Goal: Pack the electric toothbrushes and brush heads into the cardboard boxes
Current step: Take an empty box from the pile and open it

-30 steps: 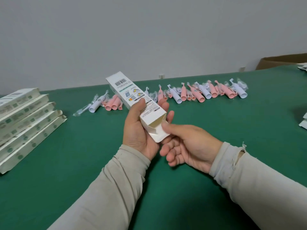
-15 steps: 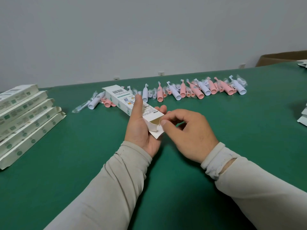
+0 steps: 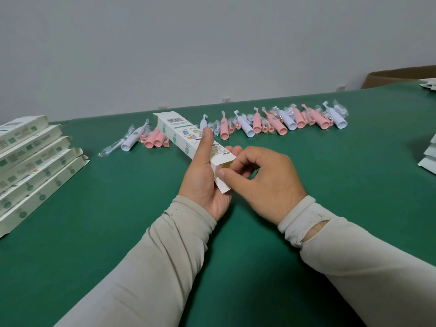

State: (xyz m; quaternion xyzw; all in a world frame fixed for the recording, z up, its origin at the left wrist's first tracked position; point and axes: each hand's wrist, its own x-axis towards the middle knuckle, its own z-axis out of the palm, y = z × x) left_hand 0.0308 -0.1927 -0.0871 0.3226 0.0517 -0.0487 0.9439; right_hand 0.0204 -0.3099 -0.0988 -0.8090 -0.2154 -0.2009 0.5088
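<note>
A long white cardboard box (image 3: 181, 133) with a barcode lies in my left hand (image 3: 203, 178), thumb along its top and fingers under it. Its near end is open, showing a brown inside, and a flap hangs from it. My right hand (image 3: 264, 182) has its fingers curled at that open end, thumb tip on the flap and index finger on the box's edge. Pink and white electric toothbrushes (image 3: 280, 120) and small wrapped brush heads lie in a row across the far side of the green table (image 3: 118, 220). A smaller cluster of toothbrushes (image 3: 144, 140) lies left of the box.
Several white boxes (image 3: 30, 164) lie side by side at the left, their near ends open. Flat white packaging (image 3: 428, 156) shows at the right edge. A brown carton (image 3: 398, 75) stands beyond the table's far right corner, against the grey wall.
The box has come down from a raised tilt to lie nearly flat over the table. My right hand has turned over and curled its fingers onto the open end and flap.
</note>
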